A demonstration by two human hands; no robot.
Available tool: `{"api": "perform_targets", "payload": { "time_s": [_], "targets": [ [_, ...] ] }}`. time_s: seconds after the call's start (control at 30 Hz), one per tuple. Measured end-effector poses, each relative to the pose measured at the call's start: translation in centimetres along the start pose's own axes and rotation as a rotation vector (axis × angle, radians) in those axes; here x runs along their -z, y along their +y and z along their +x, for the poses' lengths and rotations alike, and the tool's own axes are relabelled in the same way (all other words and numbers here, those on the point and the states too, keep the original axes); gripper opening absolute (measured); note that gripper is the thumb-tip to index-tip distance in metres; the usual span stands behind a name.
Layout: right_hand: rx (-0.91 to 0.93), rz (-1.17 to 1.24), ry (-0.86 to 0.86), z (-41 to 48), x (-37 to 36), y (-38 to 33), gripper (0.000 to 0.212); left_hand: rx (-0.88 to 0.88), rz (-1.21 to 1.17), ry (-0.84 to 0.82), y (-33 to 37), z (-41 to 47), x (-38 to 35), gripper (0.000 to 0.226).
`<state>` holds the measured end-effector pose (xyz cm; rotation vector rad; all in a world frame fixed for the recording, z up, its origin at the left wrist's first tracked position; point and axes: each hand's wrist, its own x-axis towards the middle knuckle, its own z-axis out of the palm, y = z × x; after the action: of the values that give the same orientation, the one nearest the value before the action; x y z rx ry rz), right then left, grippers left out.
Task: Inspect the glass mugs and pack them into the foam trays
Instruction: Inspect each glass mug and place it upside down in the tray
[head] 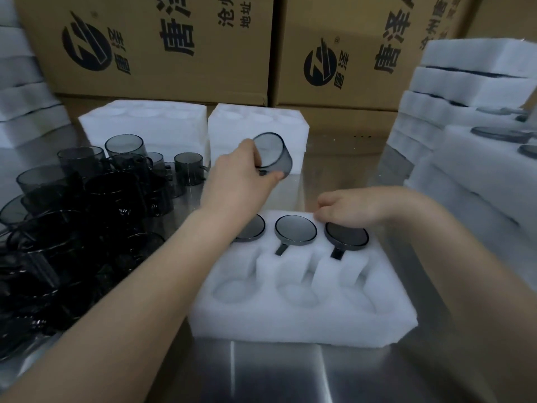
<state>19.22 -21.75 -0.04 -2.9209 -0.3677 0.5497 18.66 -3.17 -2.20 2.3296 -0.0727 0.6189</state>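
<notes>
A white foam tray (302, 321) lies in front of me on the metal table. Its far row holds three smoked glass mugs: one on the left (252, 232) partly hidden by my arm, one in the middle (295, 230), one on the right (347, 237). The near row's three pockets are bare. My left hand (241, 170) holds a smoked glass mug (274, 154) tilted on its side, above the table beyond the tray. My right hand (345, 207) rests with curled fingers on the tray's far edge, touching the right mug's rim.
A crowd of loose dark glass mugs (87, 205) fills the left of the table. Two bare foam trays (145, 126) (258, 123) stand behind. Stacks of foam trays rise at right (470, 141) and far left (20, 97). Cardboard boxes (162, 45) line the back.
</notes>
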Motion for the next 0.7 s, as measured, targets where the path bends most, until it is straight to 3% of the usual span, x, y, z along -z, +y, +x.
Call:
{"api": "perform_targets", "payload": {
  "time_s": [0.07, 0.17, 0.23, 0.3, 0.43, 0.6, 0.7],
  "targets": [
    [0.036, 0.064, 0.164, 0.1, 0.2, 0.0, 0.024, -0.014, -0.077, -0.059, 0.1, -0.9, -0.5, 0.035],
    [0.115, 0.574, 0.471, 0.5, 0.3, -0.7, 0.031, -0.011, -0.172, -0.108, 0.0, -1.7, -0.9, 0.032],
    [0.149, 0.884, 0.440, 0.8, 0.0, -1.4, 0.030, -0.001, -0.191, -0.089, -0.1, -1.9, -1.0, 0.031],
    [0.192, 1.021, 0.336, 1.2, -0.8, -2.1, 0.033, 0.020, -0.188, -0.048, -0.2, -1.9, -1.0, 0.031],
    [0.278, 1.120, 0.344, 1.9, -2.1, -2.7, 0.031, 0.028, -0.156, 0.000, -0.3, -2.1, -1.2, 0.036],
    [0.321, 1.283, 0.321, 2.1, -2.1, -2.5, 0.024, 0.018, -0.165, -0.088, 0.4, -1.5, -0.8, 0.064],
    [0.308, 1.186, 0.411, 2.2, -2.8, -2.9, 0.026, 0.068, -0.095, -0.170, 0.6, -1.1, -0.4, 0.054]
  ]
}}
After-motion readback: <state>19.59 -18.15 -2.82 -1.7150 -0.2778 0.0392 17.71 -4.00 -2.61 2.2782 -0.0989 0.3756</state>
